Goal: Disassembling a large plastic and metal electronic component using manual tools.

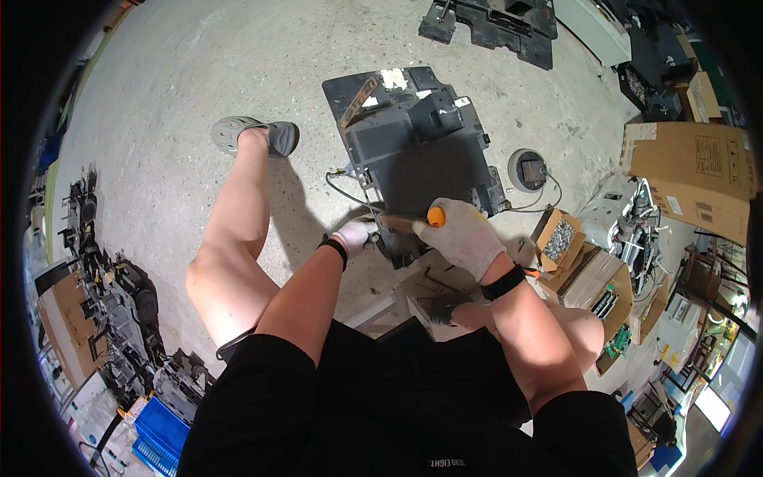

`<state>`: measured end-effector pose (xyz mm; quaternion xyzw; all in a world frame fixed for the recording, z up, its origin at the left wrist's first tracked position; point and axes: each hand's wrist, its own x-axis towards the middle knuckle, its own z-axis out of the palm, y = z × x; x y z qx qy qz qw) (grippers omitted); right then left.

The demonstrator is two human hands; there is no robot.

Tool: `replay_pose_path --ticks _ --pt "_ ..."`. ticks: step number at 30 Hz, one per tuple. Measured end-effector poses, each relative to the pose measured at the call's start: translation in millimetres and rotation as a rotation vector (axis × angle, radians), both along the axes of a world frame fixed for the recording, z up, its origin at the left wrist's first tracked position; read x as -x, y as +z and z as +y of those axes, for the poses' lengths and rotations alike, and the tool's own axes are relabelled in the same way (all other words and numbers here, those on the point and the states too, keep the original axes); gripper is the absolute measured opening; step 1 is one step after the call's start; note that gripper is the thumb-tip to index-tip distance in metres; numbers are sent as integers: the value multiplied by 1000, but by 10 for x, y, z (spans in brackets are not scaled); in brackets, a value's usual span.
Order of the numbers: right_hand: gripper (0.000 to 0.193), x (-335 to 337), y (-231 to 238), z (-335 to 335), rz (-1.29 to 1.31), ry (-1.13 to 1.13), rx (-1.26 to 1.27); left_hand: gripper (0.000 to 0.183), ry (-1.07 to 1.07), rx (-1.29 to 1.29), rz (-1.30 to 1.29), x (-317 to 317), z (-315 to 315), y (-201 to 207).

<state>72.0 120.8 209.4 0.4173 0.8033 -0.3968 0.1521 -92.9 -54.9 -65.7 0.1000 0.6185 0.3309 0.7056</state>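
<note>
A black metal assembly [429,167] with a flat panel and raised housings lies on the floor in front of me. My right hand [465,238], in a pale work glove, is closed round a tool with an orange handle end [435,216]. A brownish shaft [397,223] reaches left from that hand over the assembly's near edge; its exact kind is unclear. My left hand [354,237], also gloved, is closed at the near left corner of the assembly, beside the shaft's far end. What its fingers grip is hidden. A dark cable [342,191] loops above it.
Another black metal frame [501,30] lies farther off. A round grey device [527,170] with a cable is right of the assembly. Nearer right stand a carton of screws [559,237] and a large cardboard box [691,175]. Dark machine parts [127,302] line the left, by a blue crate [163,429].
</note>
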Motion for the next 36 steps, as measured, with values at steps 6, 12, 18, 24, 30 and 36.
replay_pose_path --ticks 6,12,18,24,30,36 --pt "46 -10 -10 -3 -8 2 -9 10 276 73 -256 -110 -66 8" --pt "46 3 -22 -14 4 6 -14 4 359 126 -230 -27 -113 -150" --pt "45 15 27 2 -9 6 9 5 291 168 -119 -20 -74 -33" --pt "44 3 -19 -21 9 -5 -19 9 218 85 -128 0 -68 78" --pt "41 -16 -28 1 33 -30 -16 16 144 -20 10 7 45 152" --pt "43 44 1 -15 28 7 -1 19 -85 -41 -13 265 -31 -214"
